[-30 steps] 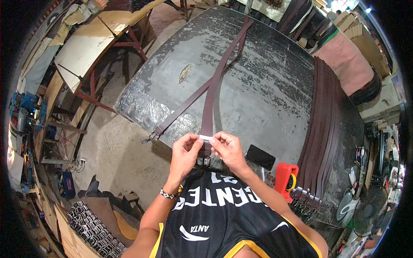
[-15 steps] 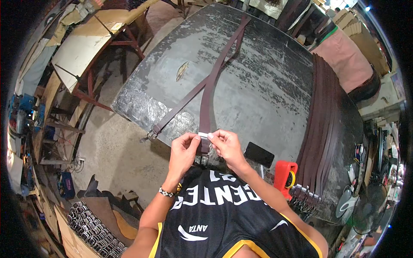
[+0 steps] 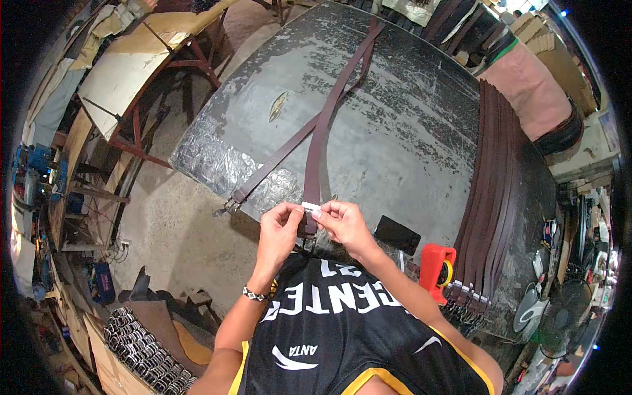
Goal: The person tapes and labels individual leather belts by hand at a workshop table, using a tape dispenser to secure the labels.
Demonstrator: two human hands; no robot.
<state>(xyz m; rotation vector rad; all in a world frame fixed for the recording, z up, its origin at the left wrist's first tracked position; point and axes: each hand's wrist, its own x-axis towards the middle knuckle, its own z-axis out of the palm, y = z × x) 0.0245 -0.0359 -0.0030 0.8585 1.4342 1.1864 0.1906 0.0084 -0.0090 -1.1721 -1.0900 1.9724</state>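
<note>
A long dark brown belt (image 3: 315, 158) runs from my hands up the table, its buckle end hanging near the table's front edge and partly hidden. Across this belt close to the buckle lies a small white label (image 3: 310, 207). My left hand (image 3: 279, 227) pinches the label's left side against the belt, thumb on top. From the other side, my right hand (image 3: 343, 227) pinches the label's right end between thumb and fingers. A second brown strap (image 3: 276, 162) crosses under the belt, ending in a metal buckle (image 3: 230, 205) at the table's left edge.
The worn dark table (image 3: 408, 131) carries a row of brown belts (image 3: 490, 191) with white bands on the right. Nearer me are a black phone (image 3: 397, 235) and a red tape dispenser (image 3: 434, 271). A box of buckles (image 3: 145, 352) stands at lower left.
My right hand's fingers have shifted slightly and curl in more at the label. More of the white label shows across the belt now, and less of the buckle.
</note>
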